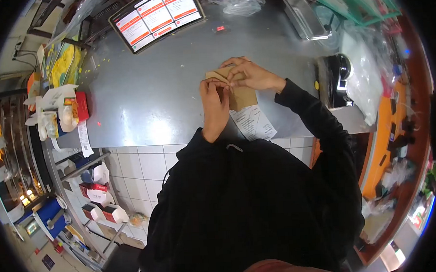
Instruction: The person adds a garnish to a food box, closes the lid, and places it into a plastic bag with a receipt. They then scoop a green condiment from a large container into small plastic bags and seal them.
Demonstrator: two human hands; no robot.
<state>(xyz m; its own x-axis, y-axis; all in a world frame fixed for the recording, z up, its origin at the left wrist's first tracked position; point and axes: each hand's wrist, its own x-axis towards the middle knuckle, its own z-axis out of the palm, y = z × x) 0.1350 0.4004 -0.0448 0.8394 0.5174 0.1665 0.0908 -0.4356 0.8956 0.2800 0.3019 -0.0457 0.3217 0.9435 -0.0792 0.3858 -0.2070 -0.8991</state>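
A small brown paper bag (244,99) lies on the steel table, partly covered by my fingers. A printed receipt (254,122) hangs from its near end toward the table's front edge. My left hand (214,106) pinches the bag's left edge, where the paper looks folded over. From the right, my right hand (254,75) closes its fingertips on the same folded part, close to the left fingertips. The bag's contents, if any, are hidden.
A tablet (156,18) with order tickets stands at the back left. A metal tray (304,17) sits at the back right, and a black device (339,81) beside plastic bags (364,81) on the right. An open takeaway box (82,107) stands at the left edge.
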